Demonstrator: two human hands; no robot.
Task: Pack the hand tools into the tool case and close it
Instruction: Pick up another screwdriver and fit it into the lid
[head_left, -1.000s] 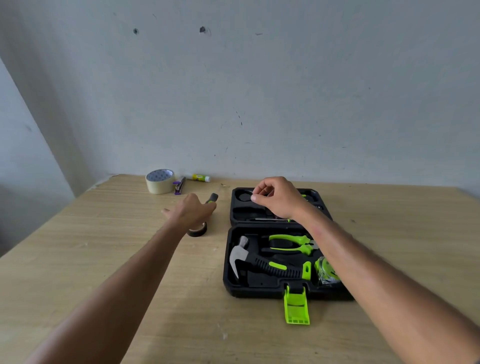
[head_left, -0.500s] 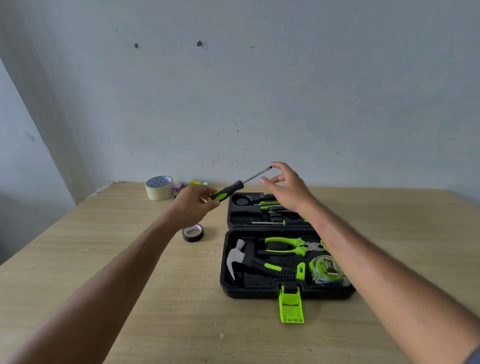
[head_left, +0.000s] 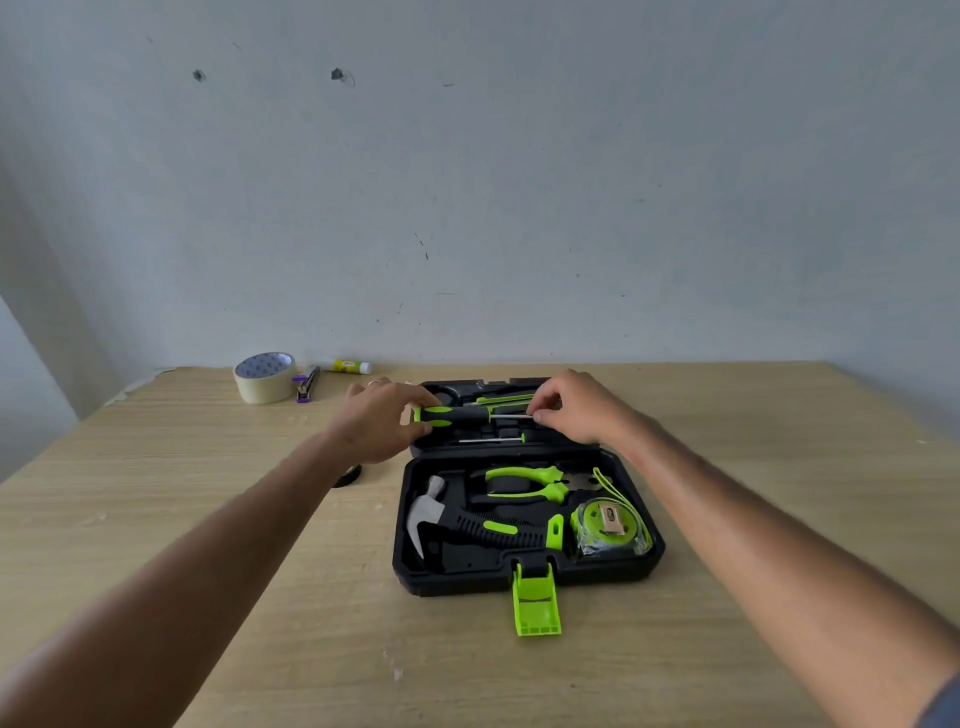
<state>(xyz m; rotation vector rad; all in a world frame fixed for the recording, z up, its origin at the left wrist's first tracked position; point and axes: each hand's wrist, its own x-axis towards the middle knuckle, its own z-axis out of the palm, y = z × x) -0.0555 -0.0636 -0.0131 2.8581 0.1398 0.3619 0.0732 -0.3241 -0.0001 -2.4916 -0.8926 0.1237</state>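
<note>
- An open black plastic tool case (head_left: 524, 577) lies flat on the pale wooden table (head_left: 208, 519), its bright green latch (head_left: 536, 603) flapped out toward the near edge.
- The left hand (head_left: 382, 421) grips the butt end of a black and green-handled screwdriver (head_left: 457, 414), thumb and fingers curled round the handle.
- The right hand (head_left: 582, 408) pinches the thin metal shaft of that same screwdriver near its tip, fingers bent in close.
- The screwdriver is held level, crosswise over the far half of the case; whether it touches the tray there or hangs just above it, I cannot tell from here.
- In that far half, two smaller green-handled screwdrivers (head_left: 506, 399) sit in slots, one behind the held tool and one in front of it.
- In the near half, a steel claw hammer with a black and green grip (head_left: 467, 525) lies along the front, head to the left.
- Green-handled pliers (head_left: 524, 480) rest just behind the hammer's grip.
- A round green tape measure (head_left: 608, 525) fills the right corner, its cord looped up beside the pliers.
- A small dark roll of tape (head_left: 349, 475) peeks out from beneath the left forearm, near the case's left side.
- At the far left of the table stand a wide roll of cream masking tape (head_left: 265, 376), a purple stapler (head_left: 306, 383) and a yellow glue stick (head_left: 352, 367), all well apart from the case.
</note>
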